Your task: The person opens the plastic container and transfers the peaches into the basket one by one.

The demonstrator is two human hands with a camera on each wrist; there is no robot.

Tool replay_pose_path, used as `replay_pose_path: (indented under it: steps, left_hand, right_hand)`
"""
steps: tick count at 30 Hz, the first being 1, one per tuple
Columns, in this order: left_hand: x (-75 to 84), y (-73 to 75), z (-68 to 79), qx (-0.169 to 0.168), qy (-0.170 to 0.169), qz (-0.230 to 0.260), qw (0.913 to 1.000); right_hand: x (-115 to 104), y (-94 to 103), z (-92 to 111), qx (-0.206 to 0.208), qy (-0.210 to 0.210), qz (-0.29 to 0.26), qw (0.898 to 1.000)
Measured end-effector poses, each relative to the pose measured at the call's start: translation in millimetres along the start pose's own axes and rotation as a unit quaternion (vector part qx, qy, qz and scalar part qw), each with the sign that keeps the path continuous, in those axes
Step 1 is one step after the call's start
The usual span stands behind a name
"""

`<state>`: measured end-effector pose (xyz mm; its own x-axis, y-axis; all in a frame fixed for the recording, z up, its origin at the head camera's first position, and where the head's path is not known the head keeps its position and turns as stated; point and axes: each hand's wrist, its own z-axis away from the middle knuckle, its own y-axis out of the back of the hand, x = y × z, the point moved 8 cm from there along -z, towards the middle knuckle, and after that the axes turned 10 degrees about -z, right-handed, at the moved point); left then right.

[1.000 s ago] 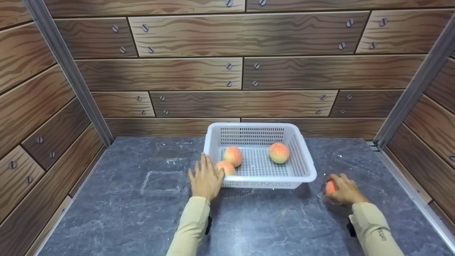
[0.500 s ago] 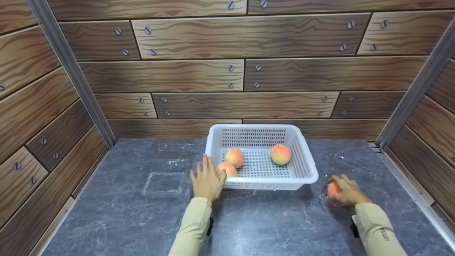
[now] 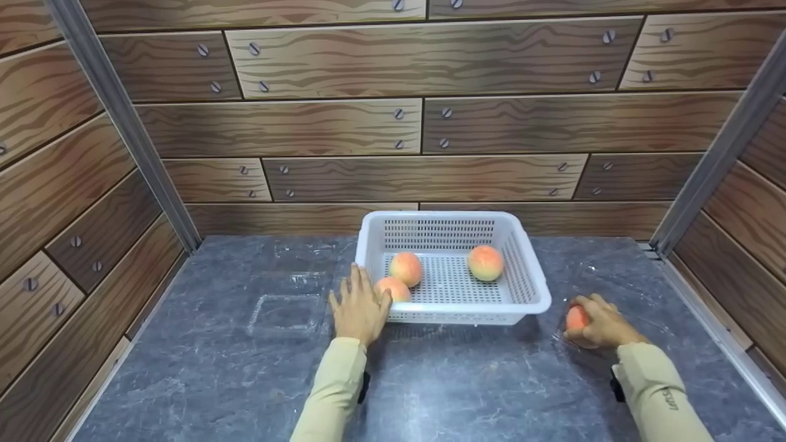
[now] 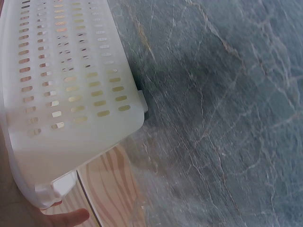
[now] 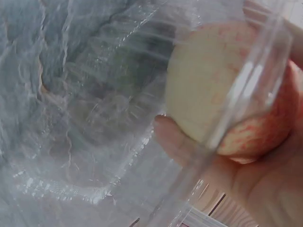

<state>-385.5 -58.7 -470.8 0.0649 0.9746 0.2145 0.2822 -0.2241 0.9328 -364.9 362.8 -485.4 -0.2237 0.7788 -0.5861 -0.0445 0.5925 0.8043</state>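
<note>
A white plastic basket (image 3: 463, 309) with slotted walls stands near the back wall, holding three peaches: two together on the left, a front peach (image 3: 393, 288) and a back peach (image 3: 406, 268), and one peach (image 3: 485, 263) to the right. My left hand (image 3: 359, 310) rests with spread fingers on its front left corner; a fingertip (image 4: 75, 216) shows past the rim in the left wrist view. To the right of the basket, my right hand (image 3: 599, 322) grips another peach (image 5: 208, 90) within a clear plastic container (image 5: 90, 194), whose shiny edge crosses in front of the fruit.
On the dark marbled tabletop (image 3: 202, 368), more clear plastic containers (image 3: 285, 313) lie left of the basket. Wood-patterned panels (image 3: 344, 129) enclose the back and both sides, with metal posts (image 3: 123, 129) at the corners.
The right hand stays at nearly the same spot with the peach, turning slightly. The left hand and the basket keep their places; the head view shifts a little.
</note>
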Motion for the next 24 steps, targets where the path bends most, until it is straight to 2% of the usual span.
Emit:
replay_pose_path:
  steps: [5,11,18,24]
  left_hand:
    - [0.0,0.8,-0.2,0.008,-0.002,-0.004,1.0]
    - [0.4,-1.1,-0.6,-0.002,-0.004,-0.003,1.0]
    - [0.6,-2.0,-1.5,-0.003,-0.003,-0.002,1.0]
    - [0.4,-1.8,-1.5,-0.006,0.0,0.003,1.0]
  right_hand:
    - [-8,1.4,-1,0.01,0.007,0.001,1.0]
    - [-17,8.0,-1,0.035,0.016,0.017,0.999]
    - [-21,15.8,-1,0.054,0.006,-0.018,0.998]
    - [-23,15.8,-3,0.035,0.008,-0.027,0.999]
